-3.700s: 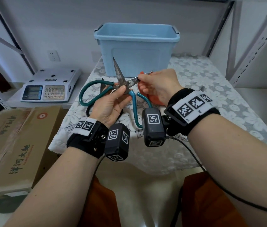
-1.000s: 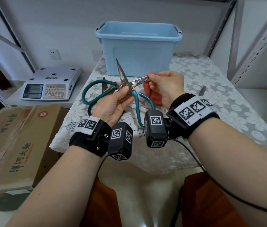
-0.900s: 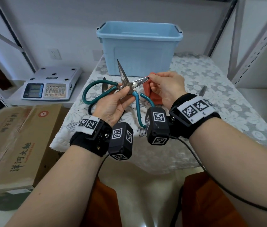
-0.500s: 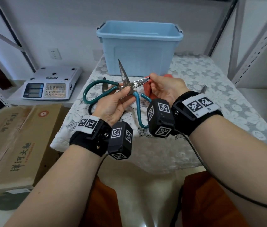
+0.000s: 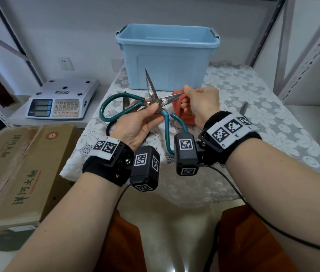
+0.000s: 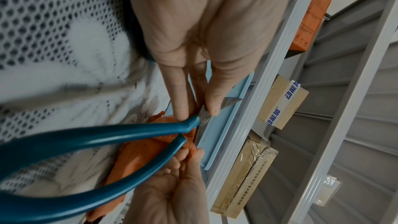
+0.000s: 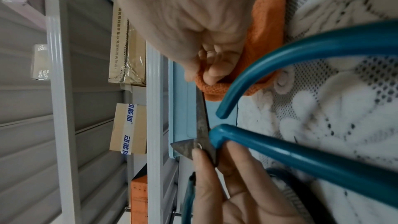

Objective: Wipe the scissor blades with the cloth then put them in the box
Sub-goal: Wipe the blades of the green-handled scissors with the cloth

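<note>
The scissors [image 5: 166,130], with teal loop handles and dull, stained blades, are held spread open above the table. My left hand [image 5: 151,112] pinches them at the pivot, thumb on top; the left wrist view shows the teal handles [image 6: 107,134]. One blade points up and the other points right. My right hand [image 5: 186,95] grips the orange cloth [image 5: 178,108], folded over the tip of the right-pointing blade [image 7: 202,122]. The cloth [image 7: 267,40] hangs down under that hand. The light blue box [image 5: 167,61] stands open just behind the scissors.
A lace cloth covers the table [image 5: 253,122]. Metal blade tips lie on it left [image 5: 125,99] and right [image 5: 243,108] of my hands. A weighing scale [image 5: 61,101] and a cardboard carton [image 5: 17,169] are at the left. Shelf uprights [image 5: 302,55] stand at the right.
My right hand has stayed at the tip of the right-pointing blade with the cloth, its wrist rolling over and back. The left hand and scissors have barely shifted.
</note>
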